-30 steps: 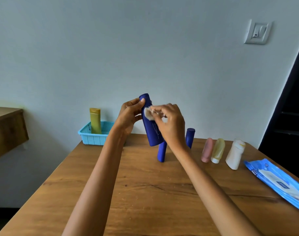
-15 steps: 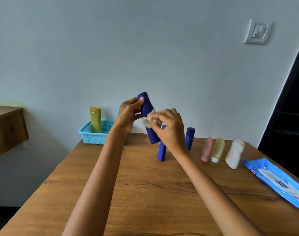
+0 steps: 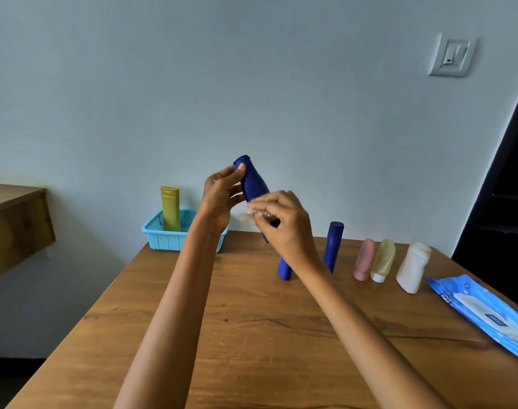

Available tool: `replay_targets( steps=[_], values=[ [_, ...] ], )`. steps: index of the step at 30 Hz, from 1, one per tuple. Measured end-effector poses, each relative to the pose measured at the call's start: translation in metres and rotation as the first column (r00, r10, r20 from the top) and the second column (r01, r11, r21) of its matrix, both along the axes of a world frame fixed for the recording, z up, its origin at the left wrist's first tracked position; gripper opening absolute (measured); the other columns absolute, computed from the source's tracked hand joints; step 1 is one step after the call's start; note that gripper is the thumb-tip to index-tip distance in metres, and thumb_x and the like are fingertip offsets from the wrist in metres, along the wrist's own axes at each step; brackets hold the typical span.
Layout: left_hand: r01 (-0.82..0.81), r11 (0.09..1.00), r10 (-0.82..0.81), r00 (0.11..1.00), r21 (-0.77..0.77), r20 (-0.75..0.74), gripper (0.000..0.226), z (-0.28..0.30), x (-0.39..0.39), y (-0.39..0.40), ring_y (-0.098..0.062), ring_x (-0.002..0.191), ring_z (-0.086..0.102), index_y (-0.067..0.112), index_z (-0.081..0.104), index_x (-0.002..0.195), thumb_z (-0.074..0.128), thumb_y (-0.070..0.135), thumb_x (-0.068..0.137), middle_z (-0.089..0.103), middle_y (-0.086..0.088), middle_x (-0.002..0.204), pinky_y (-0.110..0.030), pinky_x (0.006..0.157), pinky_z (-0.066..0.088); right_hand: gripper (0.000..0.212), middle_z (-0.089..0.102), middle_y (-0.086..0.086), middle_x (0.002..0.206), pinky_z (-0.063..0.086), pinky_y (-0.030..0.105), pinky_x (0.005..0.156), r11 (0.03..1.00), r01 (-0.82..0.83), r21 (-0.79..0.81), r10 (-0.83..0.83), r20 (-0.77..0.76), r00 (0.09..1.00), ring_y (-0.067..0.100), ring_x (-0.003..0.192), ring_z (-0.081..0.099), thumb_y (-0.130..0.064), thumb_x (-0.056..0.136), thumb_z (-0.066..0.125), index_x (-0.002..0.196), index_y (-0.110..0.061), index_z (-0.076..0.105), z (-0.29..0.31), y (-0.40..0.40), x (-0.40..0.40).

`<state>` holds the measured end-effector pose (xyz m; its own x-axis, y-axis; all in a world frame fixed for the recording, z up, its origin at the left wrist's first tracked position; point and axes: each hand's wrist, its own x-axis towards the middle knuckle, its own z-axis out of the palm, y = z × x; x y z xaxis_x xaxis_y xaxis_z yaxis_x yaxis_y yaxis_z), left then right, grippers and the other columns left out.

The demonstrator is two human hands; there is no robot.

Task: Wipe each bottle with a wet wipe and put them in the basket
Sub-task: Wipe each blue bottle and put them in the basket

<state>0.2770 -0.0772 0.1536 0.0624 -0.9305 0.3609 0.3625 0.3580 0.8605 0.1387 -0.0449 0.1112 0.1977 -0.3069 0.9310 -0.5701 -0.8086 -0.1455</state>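
Above the middle of the surface (image 3: pixel 251 335), the dark blue bottle (image 3: pixel 253 181) was held in the air, tilted, its long axis running from the cap end up and to the left down toward the lower right, where its base was hidden behind my right hand (image 3: pixel 284 222). My left hand (image 3: pixel 220 199) gripped it near the top, thumb and fingers curled round the neck, with one fingertip resting close under the cap. The right hand pinched a crumpled wet wipe (image 3: pixel 251 212) against the bottle's mid-body, its fingers (image 3: pixel 263 203) bunched together on the wipe. So the unwiped length, as I judged it, lay along that slanted axis below and above the wipe, and the right hand was the one placed to travel along it while the left kept the bottle steady.

Behind and to the left, the light blue basket (image 3: pixel 169 239) sat at the far edge of the surface with a yellow bottle (image 3: pixel 170 208) standing in it; the left hand was the nearer one for a drop there. To the right stood two more dark blue bottles (image 3: pixel 334 246), one partly hidden by my right forearm, then a pink bottle (image 3: pixel 363 259), a pale yellow bottle (image 3: pixel 384 259) and a white bottle (image 3: pixel 414 265), all apart from the basket. The wipes pack (image 3: pixel 484 314) lay flat at the right edge.
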Motion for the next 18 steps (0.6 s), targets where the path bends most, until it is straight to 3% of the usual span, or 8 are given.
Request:
replay_targets(
  steps=[2,8,14,18],
  values=[
    [-0.027,1.000,0.027,0.999,-0.005,-0.027,0.014,-0.001,0.006,-0.002,-0.019,0.079,0.061,0.009,0.065,0.098,0.057,0.019,0.093,0.065,-0.008,0.091,-0.030,0.073,0.051,0.018,0.065,0.002,0.095,0.049,0.013,0.079,1.000,-0.005,0.021,0.006,-0.028,1.000,0.010,0.091,0.059,-0.015,0.083,0.063,0.097,-0.009,0.072,-0.014,0.001,-0.009],
    [-0.019,1.000,0.019,0.999,0.006,-0.049,0.016,-0.004,0.010,-0.003,-0.021,0.084,0.061,0.008,0.066,0.099,0.057,0.020,0.093,0.066,-0.007,0.095,-0.035,0.080,0.050,0.014,0.066,0.006,0.093,0.043,0.004,0.071,0.982,-0.018,0.186,-0.015,0.176,0.984,-0.004,0.082,0.058,-0.007,0.082,0.068,0.096,-0.005,0.071,-0.011,-0.011,-0.023],
    [0.116,0.993,-0.114,0.990,-0.016,0.088,0.018,-0.004,0.002,0.000,-0.016,0.077,0.064,0.010,0.067,0.099,0.053,0.020,0.094,0.070,-0.003,0.086,-0.029,0.074,0.051,0.015,0.067,0.005,0.093,0.047,0.009,0.070,0.993,-0.049,0.109,0.027,0.196,0.980,0.007,0.079,0.061,-0.016,0.086,0.067,0.098,-0.008,0.070,0.037,-0.023,0.000],
    [0.061,0.998,-0.059,0.995,-0.014,0.077,0.016,-0.001,0.000,0.002,-0.015,0.074,0.064,0.011,0.068,0.098,0.054,0.018,0.094,0.069,-0.003,0.084,-0.029,0.072,0.051,0.015,0.067,0.002,0.095,0.050,0.014,0.070,0.996,-0.040,0.076,0.025,0.195,0.981,0.006,0.080,0.062,-0.018,0.087,0.066,0.098,-0.010,0.069,0.045,-0.025,0.008]
  ],
)
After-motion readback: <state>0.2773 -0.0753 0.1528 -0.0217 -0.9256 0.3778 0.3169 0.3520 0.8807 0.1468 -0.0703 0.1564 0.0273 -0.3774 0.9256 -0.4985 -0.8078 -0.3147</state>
